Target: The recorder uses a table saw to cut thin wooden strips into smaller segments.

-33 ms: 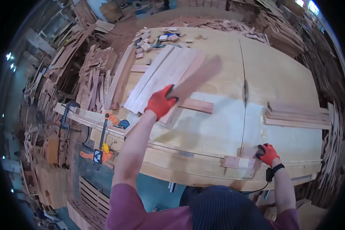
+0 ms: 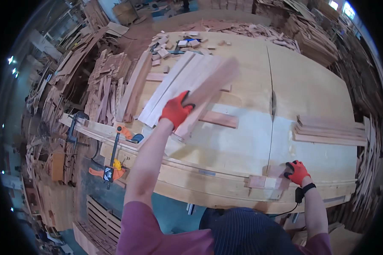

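My left hand (image 2: 175,111), in a red glove with black fingertips, grips a long wooden board (image 2: 212,80) near its near end. The board's far end is smeared by motion. Under and beside it lie several pale boards (image 2: 170,83) side by side, slanting away from me. A reddish crosswise strip (image 2: 219,118) shows beneath their right side. Far to the right, my right hand (image 2: 298,172), also gloved in red, is curled at the right end of some small wood pieces (image 2: 264,182) on the table's front edge. Its fingertips partly hide what they touch.
A clamp with orange parts (image 2: 114,159) hangs at the table's front left. Several wooden strips (image 2: 330,131) are stacked at the right. Small blocks (image 2: 161,51) lie scattered at the far left of the table (image 2: 310,89). Wood piles (image 2: 106,80) surround it.
The board in my left hand has shifted left and down toward the pale boards, and my left hand has moved slightly left. My right hand has barely moved.
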`<action>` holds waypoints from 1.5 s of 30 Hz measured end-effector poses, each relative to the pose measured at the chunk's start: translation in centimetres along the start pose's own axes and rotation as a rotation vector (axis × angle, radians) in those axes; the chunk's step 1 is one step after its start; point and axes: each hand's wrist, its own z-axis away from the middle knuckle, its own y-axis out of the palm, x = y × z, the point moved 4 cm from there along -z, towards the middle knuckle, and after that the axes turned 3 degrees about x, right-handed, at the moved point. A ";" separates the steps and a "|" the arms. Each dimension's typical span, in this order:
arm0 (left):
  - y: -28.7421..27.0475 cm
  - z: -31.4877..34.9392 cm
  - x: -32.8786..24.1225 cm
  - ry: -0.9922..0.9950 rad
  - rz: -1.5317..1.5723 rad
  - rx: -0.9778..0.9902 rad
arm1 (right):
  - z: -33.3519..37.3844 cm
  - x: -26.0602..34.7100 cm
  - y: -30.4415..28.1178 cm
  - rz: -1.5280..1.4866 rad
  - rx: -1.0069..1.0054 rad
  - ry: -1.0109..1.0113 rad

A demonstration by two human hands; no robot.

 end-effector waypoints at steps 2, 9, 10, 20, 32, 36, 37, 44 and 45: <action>-1.3 -3.2 2.5 -0.089 -0.096 -0.074 | -0.1 1.6 -1.8 0.131 0.079 0.031; 0.9 -11.2 12.9 -0.303 -0.181 -0.049 | 1.6 2.2 -0.8 -0.168 -0.022 0.087; 1.3 -11.4 13.6 -0.349 -0.210 -0.060 | 1.9 2.6 -0.7 -0.142 -0.038 0.090; 1.2 -9.6 14.0 -0.204 -0.434 -0.056 | 2.3 3.8 -0.7 -0.102 -0.071 0.095; -2.0 -16.5 19.5 -0.443 -0.452 0.038 | 2.6 3.4 0.0 -0.044 -0.118 0.095; -2.3 -16.3 20.4 -0.394 -0.381 0.034 | 3.1 4.6 -2.3 0.131 -0.109 -0.007; -2.8 -16.0 19.2 -0.410 -0.391 0.041 | 3.6 4.7 -3.7 0.122 -0.087 0.018; -3.3 -10.5 19.4 -0.247 -0.319 -0.569 | 8.1 2.8 -17.2 0.098 0.472 0.093; -2.9 -8.3 19.6 -0.218 -0.239 -0.660 | 7.7 2.6 -19.9 0.144 0.528 0.116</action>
